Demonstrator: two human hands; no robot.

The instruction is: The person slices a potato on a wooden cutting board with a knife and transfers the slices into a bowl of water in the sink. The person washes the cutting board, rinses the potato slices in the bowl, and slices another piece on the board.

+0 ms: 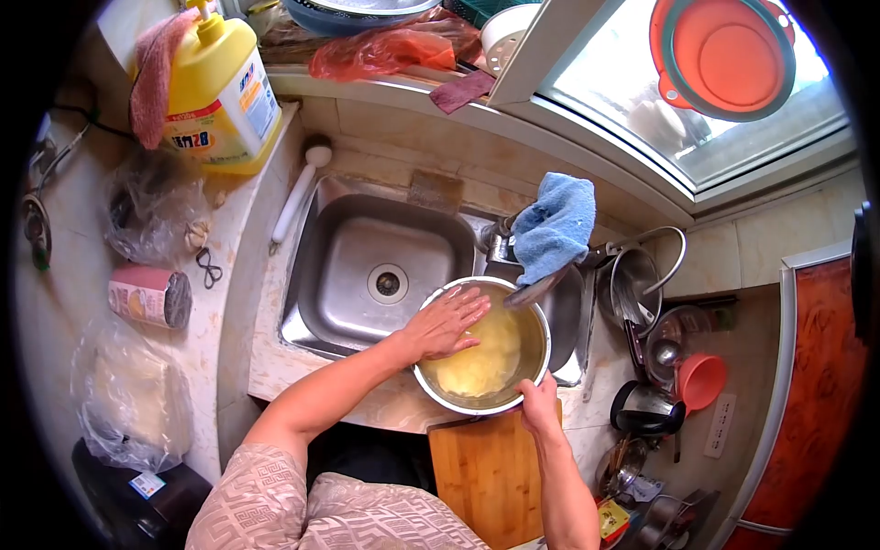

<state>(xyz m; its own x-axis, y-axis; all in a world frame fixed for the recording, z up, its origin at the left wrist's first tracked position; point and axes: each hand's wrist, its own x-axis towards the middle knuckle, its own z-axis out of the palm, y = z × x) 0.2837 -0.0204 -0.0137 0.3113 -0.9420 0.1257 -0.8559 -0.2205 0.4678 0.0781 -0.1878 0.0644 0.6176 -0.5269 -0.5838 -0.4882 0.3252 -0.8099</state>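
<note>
A round metal pot with yellowish contents sits at the front edge of the sink, partly over the right basin. My right hand grips its lower right rim, thumb on top. Over the pot's left side is my left hand, flat with fingers stretched out, above or against the inner wall; whether it touches the contents is unclear. Just behind the pot, a blue cloth hangs over the faucet.
The steel sink basin lies left of the pot, a wooden cutting board below it. A yellow jug and plastic bags stand left. At right are a kettle, a red cup and a metal pan.
</note>
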